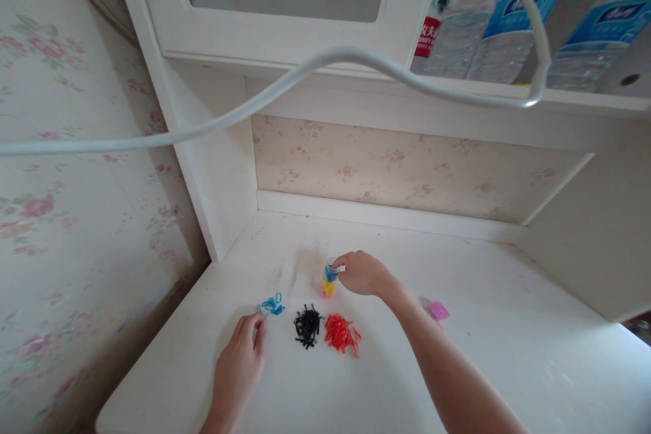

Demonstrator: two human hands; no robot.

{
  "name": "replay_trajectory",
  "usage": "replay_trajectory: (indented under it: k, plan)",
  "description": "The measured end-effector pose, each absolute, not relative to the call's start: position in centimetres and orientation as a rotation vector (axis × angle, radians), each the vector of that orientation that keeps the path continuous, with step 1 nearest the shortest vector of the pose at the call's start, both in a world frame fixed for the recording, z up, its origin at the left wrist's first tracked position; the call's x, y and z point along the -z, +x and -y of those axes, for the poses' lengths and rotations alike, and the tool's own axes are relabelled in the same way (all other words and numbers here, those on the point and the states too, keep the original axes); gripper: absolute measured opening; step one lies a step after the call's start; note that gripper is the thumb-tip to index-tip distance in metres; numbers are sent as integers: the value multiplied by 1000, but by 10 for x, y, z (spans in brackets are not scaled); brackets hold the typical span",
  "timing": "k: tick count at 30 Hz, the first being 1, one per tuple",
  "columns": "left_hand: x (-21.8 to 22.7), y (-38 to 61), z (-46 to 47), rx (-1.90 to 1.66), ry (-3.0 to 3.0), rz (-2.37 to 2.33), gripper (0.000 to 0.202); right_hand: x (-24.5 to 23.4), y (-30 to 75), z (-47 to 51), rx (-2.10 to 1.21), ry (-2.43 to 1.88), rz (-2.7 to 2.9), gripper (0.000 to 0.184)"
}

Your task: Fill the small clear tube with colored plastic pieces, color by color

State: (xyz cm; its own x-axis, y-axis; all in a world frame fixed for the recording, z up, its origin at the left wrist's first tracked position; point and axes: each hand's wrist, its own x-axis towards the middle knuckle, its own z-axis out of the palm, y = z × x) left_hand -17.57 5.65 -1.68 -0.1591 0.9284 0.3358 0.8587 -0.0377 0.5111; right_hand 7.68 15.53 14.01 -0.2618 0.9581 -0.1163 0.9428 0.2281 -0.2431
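Note:
A small clear container (329, 281) stands upright on the white table, with blue bands above yellow ones inside and pink at its base. My right hand (362, 272) is at its top, fingers curled together with the tips at the mouth; what they hold is hidden. My left hand (240, 356) is closed in a pinch beside a small pile of blue rubber bands (273, 304). Whether a band is between those fingertips is too small to tell. Between the hands lie a pile of black bands (308, 326) and a pile of red bands (342, 334).
A pink lid-like piece (438, 310) lies right of my right forearm. Across the view, in front of the cabinet (285, 30), runs a white cable (350, 56). Plastic bottles (513, 20) stand on the upper right shelf. A flowered wall (76, 230) borders the table's left side.

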Motion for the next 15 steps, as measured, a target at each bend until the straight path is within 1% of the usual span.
replay_trajectory:
  k: [5,8,11,15]
  plan:
    - [20,-177,-59,-1098,1983,-2006,28,-149,83,-148,-343,-1839,2268,42]
    - [21,-180,-60,-1140,1954,-1974,29,-142,97,-136,-399,-1767,2070,39]
    - [18,-181,-61,-1188,1884,-1954,30,-110,118,-117,-597,-1698,1819,36]
    - [-2,-170,-63,-1204,1758,-1934,32,-43,145,-82,-834,-1684,1528,33]
